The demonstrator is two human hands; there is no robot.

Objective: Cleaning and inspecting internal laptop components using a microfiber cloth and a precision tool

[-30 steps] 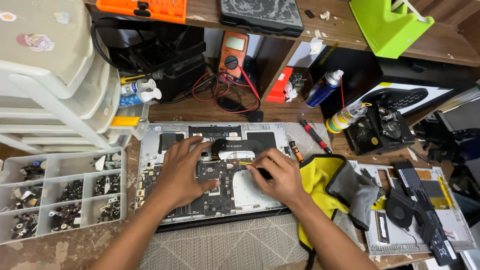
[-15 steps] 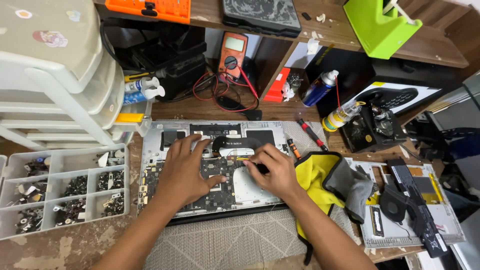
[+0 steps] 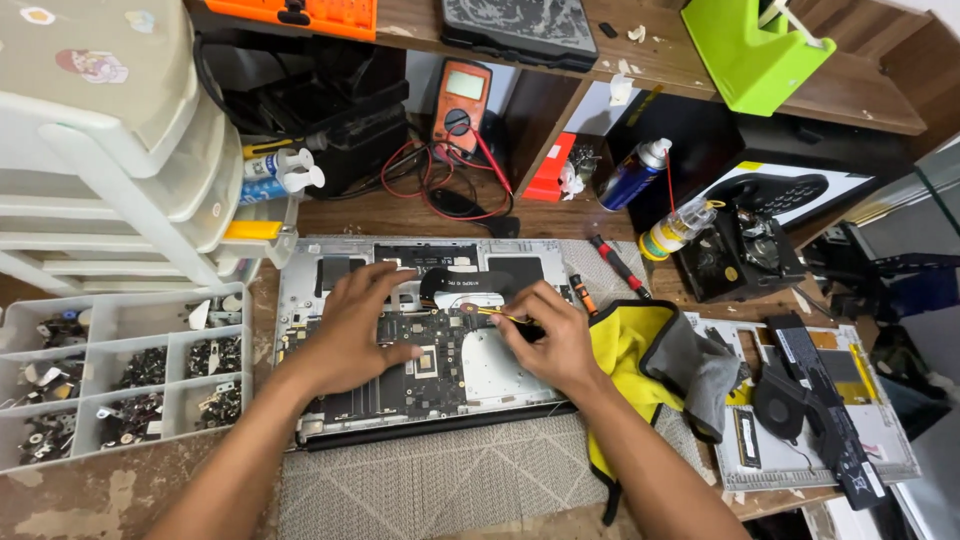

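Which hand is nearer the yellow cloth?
Right. The right hand is beside the yellow cloth, at its left edge; the left hand rests farther left on the opened laptop.

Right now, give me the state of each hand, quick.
Left hand: open, fingers spread, pressing flat on the opened laptop.
Right hand: closed, pinching a thin yellow-handled tool over the circuit board.

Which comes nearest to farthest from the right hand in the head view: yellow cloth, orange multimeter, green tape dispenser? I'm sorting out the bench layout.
From the right hand:
1. Yellow cloth, touching its right side.
2. Orange multimeter, behind it, propped under the shelf.
3. Green tape dispenser, far back right on the shelf.
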